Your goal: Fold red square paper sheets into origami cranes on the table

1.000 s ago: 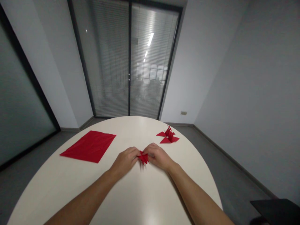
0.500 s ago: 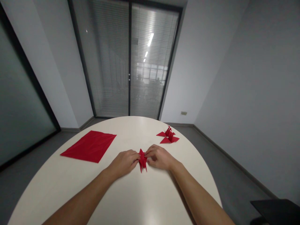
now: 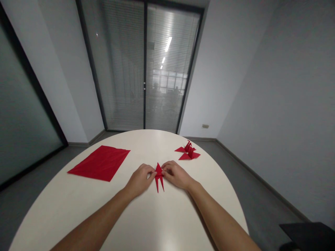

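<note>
A partly folded piece of red origami paper (image 3: 158,170) lies near the middle of the white round table (image 3: 136,219). Its single point faces away from me, and two narrow points reach toward me. My left hand (image 3: 140,179) pinches its left edge between thumb and fingers. On the other side, my right hand (image 3: 177,174) grips the right edge, fingers curled. Part of the paper's edges is hidden under my fingertips.
A flat, creased red paper sheet (image 3: 101,164) rests on the table's left side. Folded red paper cranes (image 3: 189,153) stand close together at the back right. A dark chair (image 3: 309,235) shows at the lower right, beyond the table's curved edge.
The upper flap of the folded paper now lies flatter as a smooth triangle, and the two narrow points show more separately. My left fingers have shifted slightly up along the edge.
</note>
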The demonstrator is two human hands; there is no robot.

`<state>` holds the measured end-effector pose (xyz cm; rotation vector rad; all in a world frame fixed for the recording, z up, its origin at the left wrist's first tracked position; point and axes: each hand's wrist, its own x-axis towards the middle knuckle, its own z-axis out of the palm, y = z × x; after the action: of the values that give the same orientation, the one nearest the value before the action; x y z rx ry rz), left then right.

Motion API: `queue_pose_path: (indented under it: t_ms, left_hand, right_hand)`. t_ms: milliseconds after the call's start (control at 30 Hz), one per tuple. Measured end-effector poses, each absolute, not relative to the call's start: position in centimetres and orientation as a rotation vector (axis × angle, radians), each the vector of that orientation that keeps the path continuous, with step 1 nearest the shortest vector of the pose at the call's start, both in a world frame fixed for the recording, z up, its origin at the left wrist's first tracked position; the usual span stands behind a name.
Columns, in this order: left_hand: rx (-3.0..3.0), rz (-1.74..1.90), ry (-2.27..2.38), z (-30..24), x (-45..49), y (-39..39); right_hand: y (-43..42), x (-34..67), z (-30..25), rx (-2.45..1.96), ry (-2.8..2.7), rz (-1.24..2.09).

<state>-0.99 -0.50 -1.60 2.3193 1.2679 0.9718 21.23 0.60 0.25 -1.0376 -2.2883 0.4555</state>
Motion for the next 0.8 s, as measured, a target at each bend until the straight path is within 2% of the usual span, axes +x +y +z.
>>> queue_pose_path:
  t_ms: [400,800]
  left_hand:
    - [2.325,0.968,1.403,-1.5,-0.4,-0.5]
    - [2.393,0.94,1.448,-2.0,-0.3,-0.3]
  right_hand:
    - [0.6,20.9,0.0,-1.221,-2.164,0.561]
    - [1.4,20.9,-1.1,-1.293,-2.007,0.817]
